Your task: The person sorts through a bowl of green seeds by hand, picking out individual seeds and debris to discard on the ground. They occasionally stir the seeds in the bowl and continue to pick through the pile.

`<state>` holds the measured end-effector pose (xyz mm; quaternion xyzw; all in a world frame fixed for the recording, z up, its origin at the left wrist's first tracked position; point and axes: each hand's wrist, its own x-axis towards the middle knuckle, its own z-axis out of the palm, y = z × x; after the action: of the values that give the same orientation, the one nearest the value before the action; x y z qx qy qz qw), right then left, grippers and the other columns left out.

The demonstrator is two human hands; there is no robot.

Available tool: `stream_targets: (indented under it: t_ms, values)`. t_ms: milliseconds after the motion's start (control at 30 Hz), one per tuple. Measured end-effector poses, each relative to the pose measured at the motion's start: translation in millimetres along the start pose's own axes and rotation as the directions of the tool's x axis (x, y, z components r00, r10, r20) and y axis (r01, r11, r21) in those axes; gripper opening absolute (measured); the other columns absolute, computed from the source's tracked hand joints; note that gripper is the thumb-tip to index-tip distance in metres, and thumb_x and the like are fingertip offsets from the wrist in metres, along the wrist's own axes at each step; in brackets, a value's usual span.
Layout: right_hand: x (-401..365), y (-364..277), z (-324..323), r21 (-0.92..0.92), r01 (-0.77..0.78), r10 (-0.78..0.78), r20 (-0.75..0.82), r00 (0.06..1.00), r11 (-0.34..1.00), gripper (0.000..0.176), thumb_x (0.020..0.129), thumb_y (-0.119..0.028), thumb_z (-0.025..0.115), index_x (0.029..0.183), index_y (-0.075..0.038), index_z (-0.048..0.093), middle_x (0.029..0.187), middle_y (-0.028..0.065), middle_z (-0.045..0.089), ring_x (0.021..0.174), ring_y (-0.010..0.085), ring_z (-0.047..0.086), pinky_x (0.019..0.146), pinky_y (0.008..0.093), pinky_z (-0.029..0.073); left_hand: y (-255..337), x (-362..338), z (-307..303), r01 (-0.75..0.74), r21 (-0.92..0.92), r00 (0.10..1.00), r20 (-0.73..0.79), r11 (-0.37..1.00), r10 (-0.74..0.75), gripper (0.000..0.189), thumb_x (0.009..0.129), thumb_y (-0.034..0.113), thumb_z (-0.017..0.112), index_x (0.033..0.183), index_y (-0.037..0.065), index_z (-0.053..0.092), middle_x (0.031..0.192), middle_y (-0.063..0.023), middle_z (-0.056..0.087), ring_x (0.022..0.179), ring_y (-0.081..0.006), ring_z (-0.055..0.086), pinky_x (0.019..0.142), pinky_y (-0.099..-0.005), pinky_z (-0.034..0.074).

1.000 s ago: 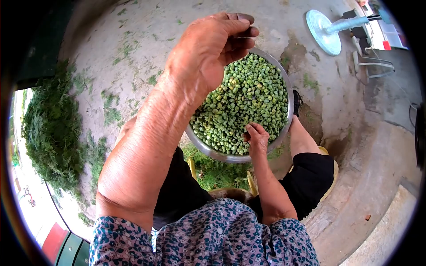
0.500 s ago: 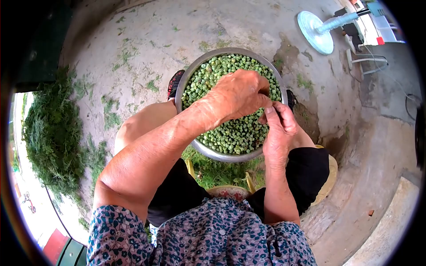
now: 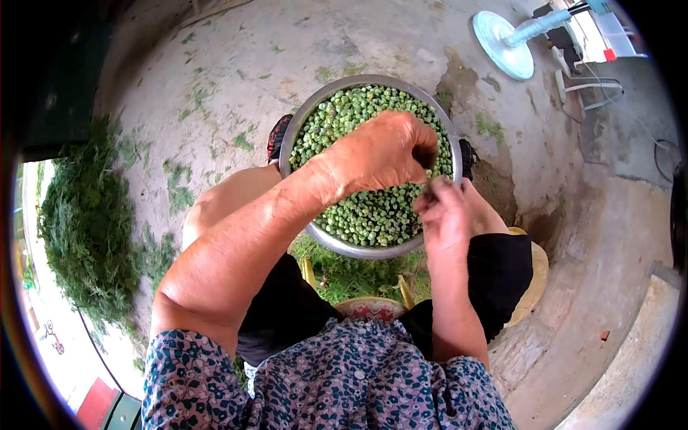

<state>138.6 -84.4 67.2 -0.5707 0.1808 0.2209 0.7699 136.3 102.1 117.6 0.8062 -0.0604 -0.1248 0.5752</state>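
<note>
A wide metal basin (image 3: 358, 251) full of small round green pods or berries (image 3: 373, 218) rests between my knees. My left hand (image 3: 390, 150) is over the middle of the basin, its fingers curled in towards the thumb. A tiny pale bit shows at its fingertips, too small to name. Close by, at the basin's right rim, is my right hand (image 3: 446, 208), with bent fingers drawn together and smeared by motion. The two hands are slightly apart. Whatever the right fingers hold is hidden.
Feathery green plants (image 3: 89, 222) lie heaped on the left, with more greenery (image 3: 351, 276) below the basin. Loose sprigs (image 3: 179, 179) dot the concrete floor. A round pale-blue stand base (image 3: 503, 44) is at upper right. A raised concrete ledge (image 3: 623, 358) runs along the right.
My hands, touching at the fingertips before, have come slightly apart. The right hand has dropped a little and its fingers have curled in. The whole view has shifted slightly.
</note>
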Motion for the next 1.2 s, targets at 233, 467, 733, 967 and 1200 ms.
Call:
stream_targets:
  t_ms: [233, 467, 733, 967, 1200]
  values:
    - [-47, 116, -48, -0.875, 0.302, 0.264, 0.415, 0.871, 0.378, 0.008, 0.077, -0.007, 0.063, 0.083, -0.001, 0.065, 0.070, 0.0094, 0.061, 0.065, 0.0199, 0.058, 0.063, 0.0307, 0.047, -2, 0, 10, -0.073, 0.088, 0.953, 0.299, 0.993, 0.044, 0.021, 0.073, 0.003, 0.059, 0.094, 0.002, 0.063, 0.082, -0.0107, 0.063, 0.082, -0.0227, 0.061, 0.074, -0.0343, 0.051]
    - [-53, 135, -43, -0.750, 0.658, 0.525, 0.589, 0.615, 0.071, 0.017, 0.081, -0.005, 0.053, 0.094, -0.010, 0.063, 0.085, 0.0091, 0.061, 0.078, 0.0249, 0.060, 0.070, 0.0361, 0.049, 0, 2, -14, 0.004, -0.110, 0.994, -0.106, 0.994, -0.016, 0.021, 0.079, 0.007, 0.059, 0.099, 0.003, 0.064, 0.086, -0.0088, 0.066, 0.081, -0.0164, 0.062, 0.075, -0.0283, 0.050]
    - [46, 132, -47, -0.799, 0.510, -0.353, 0.399, 0.846, 0.318, 0.005, 0.075, -0.006, 0.061, 0.079, -0.005, 0.064, 0.069, 0.0099, 0.062, 0.057, 0.0217, 0.057, 0.054, 0.0306, 0.048, 11, -3, -39, 0.061, -0.384, 0.891, -0.395, 0.921, -0.224, 0.021, 0.079, 0.011, 0.062, 0.097, 0.003, 0.066, 0.084, -0.0055, 0.066, 0.080, -0.0114, 0.059, 0.075, -0.0251, 0.047]
    - [108, 114, -11, -0.793, 0.144, -0.338, -0.083, 0.937, 0.593, 0.022, 0.074, -0.016, 0.066, 0.084, 0.004, 0.064, 0.072, 0.0136, 0.063, 0.060, 0.0228, 0.057, 0.059, 0.0346, 0.045, 5, 0, -43, -0.012, -0.458, 0.871, -0.442, 0.889, -0.216, 0.021, 0.078, 0.010, 0.063, 0.097, 0.001, 0.066, 0.086, -0.0064, 0.066, 0.082, -0.0136, 0.060, 0.078, -0.0264, 0.047]
    - [137, 131, 11, -0.736, -0.058, -0.294, -0.340, 0.894, 0.674, 0.018, 0.073, -0.011, 0.069, 0.078, 0.006, 0.064, 0.060, 0.0068, 0.058, 0.042, 0.0138, 0.048, 0.039, 0.0286, 0.041, 8, 0, -43, 0.016, -0.476, 0.881, -0.409, 0.880, -0.237, 0.019, 0.080, 0.012, 0.061, 0.095, 0.001, 0.066, 0.084, -0.0060, 0.065, 0.075, -0.0115, 0.059, 0.070, -0.0239, 0.048]
